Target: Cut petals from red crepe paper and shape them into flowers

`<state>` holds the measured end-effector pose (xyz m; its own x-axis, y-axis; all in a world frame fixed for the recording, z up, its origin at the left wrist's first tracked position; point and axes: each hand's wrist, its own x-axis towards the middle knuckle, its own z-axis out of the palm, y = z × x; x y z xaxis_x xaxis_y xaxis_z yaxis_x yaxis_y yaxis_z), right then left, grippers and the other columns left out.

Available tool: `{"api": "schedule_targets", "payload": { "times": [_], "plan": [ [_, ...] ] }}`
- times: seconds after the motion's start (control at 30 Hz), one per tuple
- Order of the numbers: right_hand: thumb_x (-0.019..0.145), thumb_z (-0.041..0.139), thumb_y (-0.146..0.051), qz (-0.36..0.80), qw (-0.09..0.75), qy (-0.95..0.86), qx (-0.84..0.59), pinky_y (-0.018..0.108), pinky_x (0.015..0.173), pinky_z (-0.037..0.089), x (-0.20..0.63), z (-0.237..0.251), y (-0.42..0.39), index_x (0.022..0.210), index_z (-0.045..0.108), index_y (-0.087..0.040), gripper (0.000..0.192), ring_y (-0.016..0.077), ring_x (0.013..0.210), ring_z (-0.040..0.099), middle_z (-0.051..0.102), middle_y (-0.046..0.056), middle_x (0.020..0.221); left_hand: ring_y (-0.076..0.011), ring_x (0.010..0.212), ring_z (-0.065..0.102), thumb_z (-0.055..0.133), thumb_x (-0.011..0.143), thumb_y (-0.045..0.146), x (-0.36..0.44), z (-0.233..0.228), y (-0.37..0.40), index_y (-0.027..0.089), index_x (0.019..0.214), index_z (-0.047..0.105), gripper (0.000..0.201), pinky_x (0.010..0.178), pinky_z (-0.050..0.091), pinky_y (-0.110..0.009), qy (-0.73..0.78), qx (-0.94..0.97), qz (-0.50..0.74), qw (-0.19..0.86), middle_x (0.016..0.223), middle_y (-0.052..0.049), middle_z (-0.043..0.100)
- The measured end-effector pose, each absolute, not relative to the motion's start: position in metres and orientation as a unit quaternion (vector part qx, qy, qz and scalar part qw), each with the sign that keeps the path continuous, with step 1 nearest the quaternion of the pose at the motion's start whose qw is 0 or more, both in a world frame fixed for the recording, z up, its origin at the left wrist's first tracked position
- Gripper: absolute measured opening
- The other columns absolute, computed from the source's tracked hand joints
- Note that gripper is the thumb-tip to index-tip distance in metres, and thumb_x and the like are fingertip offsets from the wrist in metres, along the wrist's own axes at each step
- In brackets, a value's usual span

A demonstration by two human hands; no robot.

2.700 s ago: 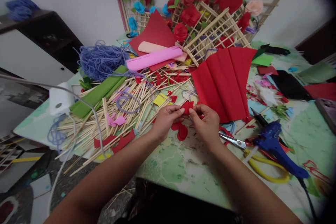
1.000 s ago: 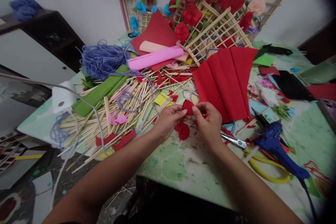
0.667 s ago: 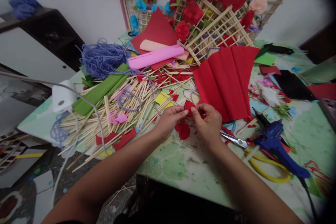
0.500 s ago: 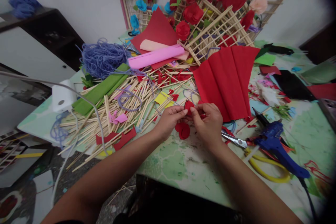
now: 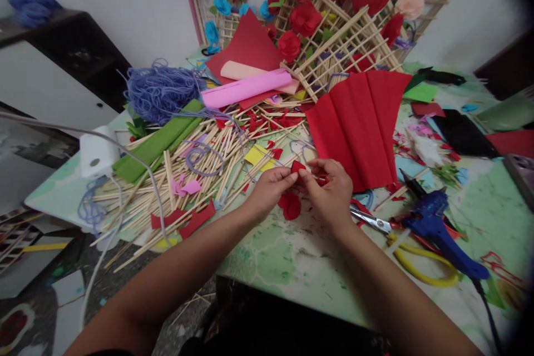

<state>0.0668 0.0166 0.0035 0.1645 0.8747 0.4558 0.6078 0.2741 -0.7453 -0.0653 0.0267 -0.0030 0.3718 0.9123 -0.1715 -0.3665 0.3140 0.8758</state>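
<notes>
Between my hands is a small piece of red crepe paper (image 5: 297,167), pinched at its edges. My left hand (image 5: 270,188) closes on its left side with thumb and fingertips. My right hand (image 5: 329,189) grips the opposite side, its thumb almost touching the left one. Just beneath my fingers, cut red petals (image 5: 290,206) lie on the table, partly covered by the hands. Beyond my right hand stands a large pleated sheet of red crepe paper (image 5: 356,128). Scissors (image 5: 375,223) with their blades toward my right wrist lie beside it.
A blue glue gun (image 5: 442,228) rests over yellow-handled cutters (image 5: 425,270) at right. Thin bamboo sticks (image 5: 208,161) spread leftward below purple yarn (image 5: 161,92) and green paper (image 5: 156,142). Paper flowers on a lattice (image 5: 350,50) stand behind. A white cable (image 5: 144,164) crosses at left.
The hands stay close together, with the red paper piece turned slightly so a pointed corner shows. The whole view has shifted a little; the table items lie as before.
</notes>
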Motion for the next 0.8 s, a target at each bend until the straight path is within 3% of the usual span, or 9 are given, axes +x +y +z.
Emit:
{"api": "schedule_targets", "payload": {
  "times": [0.13, 0.3, 0.47, 0.8],
  "plan": [
    [0.076, 0.062, -0.027, 0.222, 0.511, -0.602, -0.572, 0.032, 0.069, 0.046, 0.0656, 0.0031, 0.0176, 0.078, 0.068, -0.018, 0.011, 0.0183, 0.075, 0.059, 0.063, 0.003, 0.073, -0.0118, 0.061, 0.061, 0.073, 0.068, 0.040, -0.0646, -0.0037, 0.0263, 0.013, 0.073, 0.067, 0.028, 0.069, 0.049, -0.026, 0.348, 0.394, 0.425, 0.737, 0.065, -0.003, 0.065],
    [0.072, 0.065, -0.030, 0.319, 0.546, -0.506, -0.586, 0.027, 0.058, 0.044, 0.0632, 0.0025, 0.0175, 0.071, 0.067, -0.016, 0.014, 0.0147, 0.062, 0.057, 0.062, 0.001, 0.067, -0.0118, 0.062, 0.063, 0.072, 0.069, 0.036, -0.0656, -0.0052, 0.0278, 0.012, 0.078, 0.068, 0.026, 0.067, 0.049, -0.025, 0.355, 0.397, 0.423, 0.733, 0.068, -0.004, 0.068],
    [0.068, 0.068, -0.034, 0.412, 0.570, -0.417, -0.576, 0.026, 0.056, 0.044, 0.0636, -0.0008, 0.0192, 0.071, 0.064, -0.015, 0.020, 0.0124, 0.058, 0.053, 0.061, 0.000, 0.065, -0.0130, 0.063, 0.065, 0.076, 0.064, 0.029, -0.0661, -0.0056, 0.0287, 0.012, 0.087, 0.065, 0.030, 0.067, 0.049, -0.026, 0.386, 0.401, 0.421, 0.716, 0.069, -0.004, 0.070],
    [0.065, 0.069, -0.034, 0.443, 0.570, -0.393, -0.569, 0.023, 0.051, 0.042, 0.0601, 0.0040, 0.0185, 0.068, 0.063, -0.015, 0.020, 0.0106, 0.052, 0.050, 0.059, -0.002, 0.059, -0.0124, 0.063, 0.065, 0.074, 0.066, 0.028, -0.0671, -0.0082, 0.0287, 0.012, 0.087, 0.063, 0.028, 0.067, 0.051, -0.025, 0.382, 0.406, 0.426, 0.713, 0.069, -0.004, 0.069]
  ]
}}
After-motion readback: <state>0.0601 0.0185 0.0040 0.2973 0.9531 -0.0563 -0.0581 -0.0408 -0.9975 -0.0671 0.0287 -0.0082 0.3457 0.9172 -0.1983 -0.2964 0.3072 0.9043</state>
